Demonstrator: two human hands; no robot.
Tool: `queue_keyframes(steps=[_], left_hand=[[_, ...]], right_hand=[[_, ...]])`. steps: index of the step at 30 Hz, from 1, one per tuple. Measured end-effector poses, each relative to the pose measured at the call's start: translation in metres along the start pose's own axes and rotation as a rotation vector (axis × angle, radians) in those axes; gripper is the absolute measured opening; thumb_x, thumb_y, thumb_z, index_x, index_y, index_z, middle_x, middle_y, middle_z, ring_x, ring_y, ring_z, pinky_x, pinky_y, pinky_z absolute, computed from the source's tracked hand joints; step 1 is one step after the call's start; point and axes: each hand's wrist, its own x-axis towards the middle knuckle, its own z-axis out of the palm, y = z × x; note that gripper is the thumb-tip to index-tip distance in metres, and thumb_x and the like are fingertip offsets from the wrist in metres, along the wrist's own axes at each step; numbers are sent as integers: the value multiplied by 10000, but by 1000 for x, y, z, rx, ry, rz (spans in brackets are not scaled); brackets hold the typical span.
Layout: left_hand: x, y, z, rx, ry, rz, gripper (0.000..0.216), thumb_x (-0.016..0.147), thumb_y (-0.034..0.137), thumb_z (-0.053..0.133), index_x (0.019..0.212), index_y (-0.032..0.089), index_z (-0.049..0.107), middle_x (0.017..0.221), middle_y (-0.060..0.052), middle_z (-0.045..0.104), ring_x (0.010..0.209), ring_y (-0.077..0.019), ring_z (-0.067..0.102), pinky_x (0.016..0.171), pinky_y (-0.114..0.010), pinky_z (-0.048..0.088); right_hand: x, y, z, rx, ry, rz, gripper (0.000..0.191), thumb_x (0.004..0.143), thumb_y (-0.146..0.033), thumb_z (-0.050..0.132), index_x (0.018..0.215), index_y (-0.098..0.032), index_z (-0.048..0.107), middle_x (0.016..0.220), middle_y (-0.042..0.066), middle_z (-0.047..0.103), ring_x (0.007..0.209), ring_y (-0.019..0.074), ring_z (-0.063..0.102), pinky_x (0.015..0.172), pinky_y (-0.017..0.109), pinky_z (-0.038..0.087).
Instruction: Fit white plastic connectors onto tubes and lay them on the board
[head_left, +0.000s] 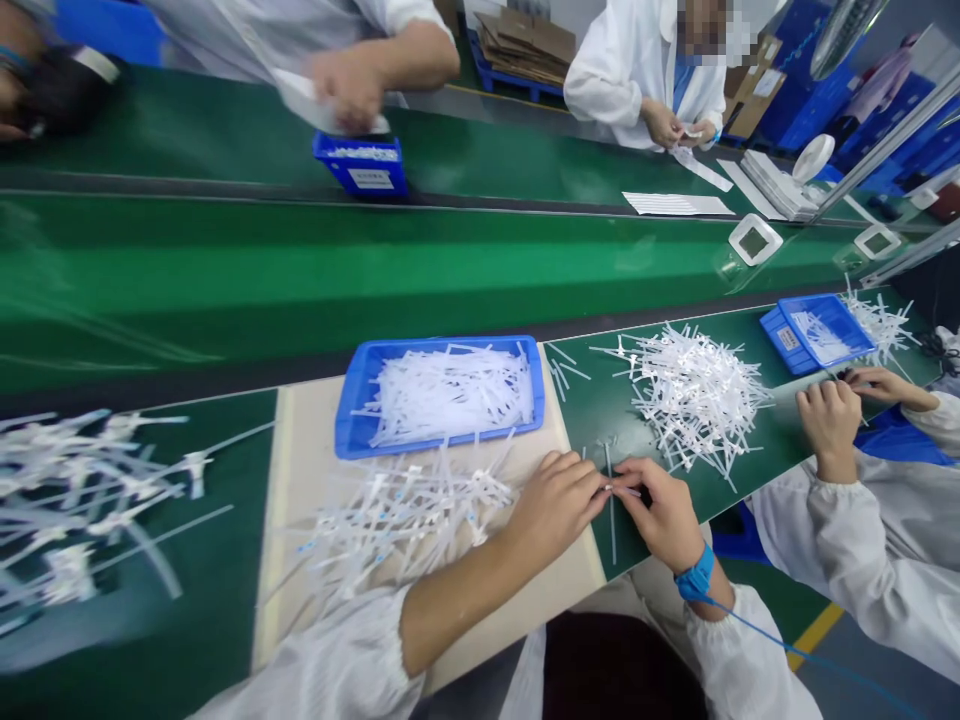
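Note:
My left hand [553, 505] and my right hand [664, 512] meet above the table's front edge, their fingertips pinched together. Between them is a small white plastic fitting with thin translucent tubing [613, 530] running up and down from it; the fingers hide much of the fitting. A blue wristband with a cord [697, 575] circles my right wrist. Just beyond my left hand stands a blue tray [341, 420] heaped with short translucent tubes [454, 390]. Under and beside my left forearm lie loose tube pieces with white fittings [405, 515] on a beige board [289, 480].
A large pile of tubes with fittings [694, 395] lies to the right, another [82, 500] at the left. A co-worker's hands [832, 410] work close on the right by a blue bin [784, 335]. Across the green belt [300, 280], other people handle parts near a blue box [360, 180].

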Motion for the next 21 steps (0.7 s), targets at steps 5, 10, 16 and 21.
queue_keyframes(steps=[5,10,16,21], left_hand=[[1,-3,1,-17,18,3,249,1101,274,634,877,191,707,853,-34,695,857,-239,581,774,-385,368],[4,-3,-2,-19,-33,-26,239,1092,283,652,878,192,708,884,-38,708,884,-239,594,802,-382,384],[6,-4,0,-62,-98,-68,145,1093,313,659,1033,212,743,997,-41,749,969,-245,635,868,-394,415],[7,-4,1,-62,-109,-85,136,1083,319,679,1023,214,741,992,-35,755,976,-248,640,880,-400,410]], right_hand=[[5,1,-4,-107,-71,-76,193,1065,-165,650,1223,-266,696,1070,62,836,1012,271,790,900,399,632],[10,0,-12,-177,-115,-117,134,1056,-164,674,1130,-257,736,1045,66,816,967,270,778,864,403,631],[18,-8,-28,-257,-204,-170,124,1021,-152,734,1083,-259,742,990,33,806,918,243,768,861,392,614],[26,-11,-31,-325,-253,-187,188,1044,-110,655,1002,-282,718,1008,53,812,944,249,771,848,386,623]])
